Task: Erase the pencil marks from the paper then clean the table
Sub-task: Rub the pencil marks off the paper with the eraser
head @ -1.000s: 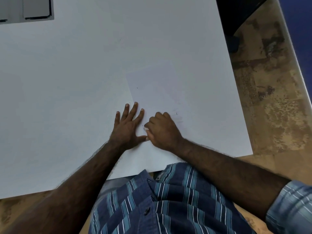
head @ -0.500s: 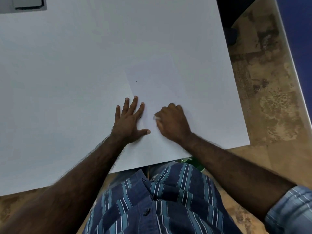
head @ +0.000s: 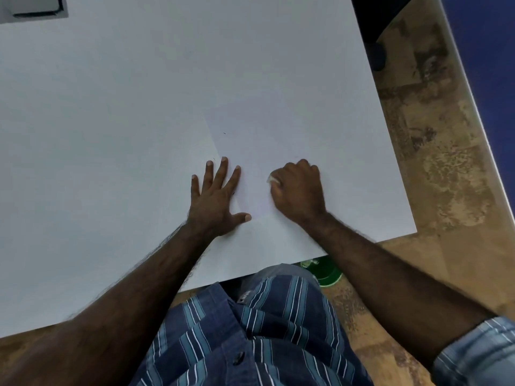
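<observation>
White desk [head: 139,135] fills the view. On it the right hand [head: 299,190] curls around a small white eraser [head: 273,179], pressing it onto the paper [head: 278,135]. Just beside it, the left hand [head: 216,199] lies flat with fingers spread, on the paper's left edge.

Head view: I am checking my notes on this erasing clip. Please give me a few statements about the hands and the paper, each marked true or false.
1. The left hand lies flat with its fingers spread on the paper. True.
2. The right hand is open and holds nothing. False: its fingers are curled round a small white eraser.
3. The paper lies on a white table. True.
4. The two hands overlap each other. False: they are apart, with bare paper between them.
5. The right hand works at the far left edge of the table. False: it is near the table's near right part.
</observation>
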Tool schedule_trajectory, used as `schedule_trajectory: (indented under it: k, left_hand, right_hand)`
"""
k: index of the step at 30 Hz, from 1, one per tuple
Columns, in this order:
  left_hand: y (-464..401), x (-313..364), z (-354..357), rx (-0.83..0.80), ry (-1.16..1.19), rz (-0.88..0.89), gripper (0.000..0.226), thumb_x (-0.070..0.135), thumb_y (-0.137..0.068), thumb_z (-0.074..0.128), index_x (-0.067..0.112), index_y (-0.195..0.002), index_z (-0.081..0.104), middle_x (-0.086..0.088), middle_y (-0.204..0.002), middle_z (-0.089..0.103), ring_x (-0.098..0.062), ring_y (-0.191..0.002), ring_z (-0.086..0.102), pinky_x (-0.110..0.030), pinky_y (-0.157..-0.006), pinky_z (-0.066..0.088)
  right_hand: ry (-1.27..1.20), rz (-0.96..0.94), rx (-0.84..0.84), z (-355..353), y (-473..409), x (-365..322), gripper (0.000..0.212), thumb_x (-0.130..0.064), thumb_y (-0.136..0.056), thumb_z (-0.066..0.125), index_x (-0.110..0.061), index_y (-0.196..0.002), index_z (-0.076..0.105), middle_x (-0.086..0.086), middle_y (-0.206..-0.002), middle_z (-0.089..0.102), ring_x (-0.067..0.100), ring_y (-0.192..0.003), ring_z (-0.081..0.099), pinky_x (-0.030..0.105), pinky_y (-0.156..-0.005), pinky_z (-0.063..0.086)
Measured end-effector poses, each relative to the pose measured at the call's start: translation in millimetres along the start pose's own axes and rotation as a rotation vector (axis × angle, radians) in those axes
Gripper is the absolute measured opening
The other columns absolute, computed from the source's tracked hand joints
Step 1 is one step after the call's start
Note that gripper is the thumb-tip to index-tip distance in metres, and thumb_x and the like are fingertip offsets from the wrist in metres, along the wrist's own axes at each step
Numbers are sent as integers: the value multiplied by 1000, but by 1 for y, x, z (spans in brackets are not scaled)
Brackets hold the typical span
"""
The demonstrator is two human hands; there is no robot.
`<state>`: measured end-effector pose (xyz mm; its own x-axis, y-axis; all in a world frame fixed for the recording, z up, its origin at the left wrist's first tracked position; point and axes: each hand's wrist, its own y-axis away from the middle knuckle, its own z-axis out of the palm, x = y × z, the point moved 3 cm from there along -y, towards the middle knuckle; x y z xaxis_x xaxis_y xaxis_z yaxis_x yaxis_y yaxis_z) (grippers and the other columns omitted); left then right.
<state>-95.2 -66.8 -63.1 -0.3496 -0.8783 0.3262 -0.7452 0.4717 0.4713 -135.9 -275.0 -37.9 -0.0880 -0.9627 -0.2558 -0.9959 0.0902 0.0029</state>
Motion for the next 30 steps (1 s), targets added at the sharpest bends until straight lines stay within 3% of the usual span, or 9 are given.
schedule_trajectory:
  k: [2, 7, 9, 14, 16, 20, 26, 30]
  left_hand:
    - [0, 0, 0, -3, -9, 1, 118, 74, -82, 64, 35, -162, -14, 4, -167, -30, -27, -153, -31, -58, -124, -11]
    - [-1, 0, 1, 17, -11, 11, 117, 77, -82, 61, 35, -162, -13, 4, -168, -28, -27, -154, -29, -59, -124, -10]
    - [-1, -1, 1, 23, 0, 12, 118, 76, -81, 63, 36, -162, -13, 5, -168, -28, -26, -153, -30, -59, -124, -10]
    - [-1, -1, 1, 18, 23, 15, 118, 72, -81, 67, 35, -163, -11, 5, -168, -28, -26, -153, -31, -59, -124, -11]
    - [-1, -2, 2, 27, 18, 19, 118, 74, -81, 66, 35, -163, -11, 4, -168, -27, -26, -153, -31, -59, -124, -11]
    - [-1, -3, 2, 35, 10, 27, 117, 77, -81, 62, 35, -163, -10, 4, -168, -27, -26, -154, -30, -59, -124, -11]
    - [0, -2, 0, 28, 10, 27, 117, 74, -81, 65, 35, -163, -9, 4, -169, -26, -27, -154, -30, -59, -124, -10]
    - [1, -2, 0, 33, 16, 34, 117, 76, -81, 63, 35, -163, -9, 4, -169, -26, -27, -154, -29, -59, -124, -11]
  right_hand:
    - [-29, 41, 4, -1, 0, -2, 18, -27, -91, 58, -22, -92, 75, 0, -85, 69, 33, -86, 59, 43, -75, 42]
    - [-91, -293, -125, 14, 39, -40, 25, -31, -96, 59, -18, -105, 79, 1, -94, 72, 26, -93, 60, 42, -81, 43]
    - [-67, -253, -84, 14, 32, -32, 25, -31, -94, 59, -19, -103, 79, 1, -92, 72, 27, -91, 60, 42, -80, 42]
    - [-57, 122, 64, 6, 1, -4, 10, -25, -89, 65, -21, -89, 75, -2, -81, 68, 29, -85, 56, 40, -74, 38]
    - [-101, 66, 55, 9, 10, -19, 10, -24, -89, 65, -21, -87, 74, -1, -80, 67, 29, -85, 57, 41, -74, 39]
    - [-77, -253, -80, 17, 34, -43, 20, -29, -93, 62, -19, -100, 77, 1, -90, 69, 27, -90, 59, 41, -78, 39]
    - [-70, 125, 64, 7, 0, -4, 12, -26, -88, 65, -21, -91, 75, -1, -84, 70, 30, -86, 58, 42, -74, 39]
    - [-96, -145, -38, 14, 23, -41, 16, -26, -91, 64, -19, -97, 77, 2, -89, 71, 28, -89, 60, 41, -79, 40]
